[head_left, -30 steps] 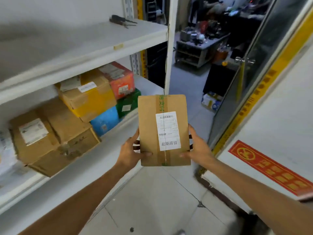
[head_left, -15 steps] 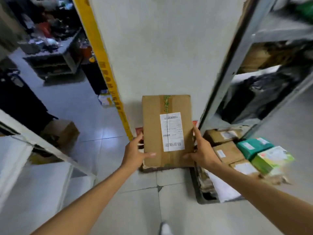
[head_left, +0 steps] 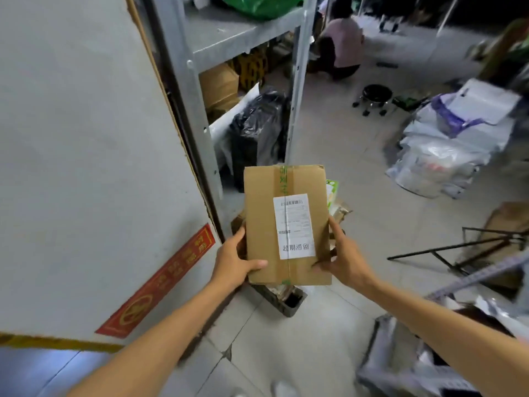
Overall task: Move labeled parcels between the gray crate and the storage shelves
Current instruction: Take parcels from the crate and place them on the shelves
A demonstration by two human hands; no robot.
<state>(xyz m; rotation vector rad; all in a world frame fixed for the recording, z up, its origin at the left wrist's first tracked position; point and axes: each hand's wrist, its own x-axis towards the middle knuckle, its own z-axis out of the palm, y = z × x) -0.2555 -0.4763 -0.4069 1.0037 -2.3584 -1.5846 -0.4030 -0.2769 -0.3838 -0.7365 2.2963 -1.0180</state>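
Note:
A flat brown cardboard parcel [head_left: 266,224] with green tape and a white label is held up in front of me. My left hand [head_left: 233,262] grips its lower left edge, thumb on the front. On the lower right edge my right hand [head_left: 345,257] does the same. Directly beneath the parcel, on the floor, the gray crate [head_left: 282,302] shows only its near corner; other parcels in it peek out behind the held one. A metal storage shelf [head_left: 229,43] stands just behind and left, holding cardboard boxes and a black bag [head_left: 257,130].
A white wall panel [head_left: 86,153] with a red sticker fills the left. Right of me lie a pile of white plastic mailers [head_left: 446,144], a tipped black metal frame [head_left: 469,250] and more bags at the lower right. A person crouches at the back beside a wheeled stool [head_left: 373,96].
My view has swung right, from the first shelf past the wall panel to the metal shelf and the crate. The parcel stays in both hands, unchanged in grip.

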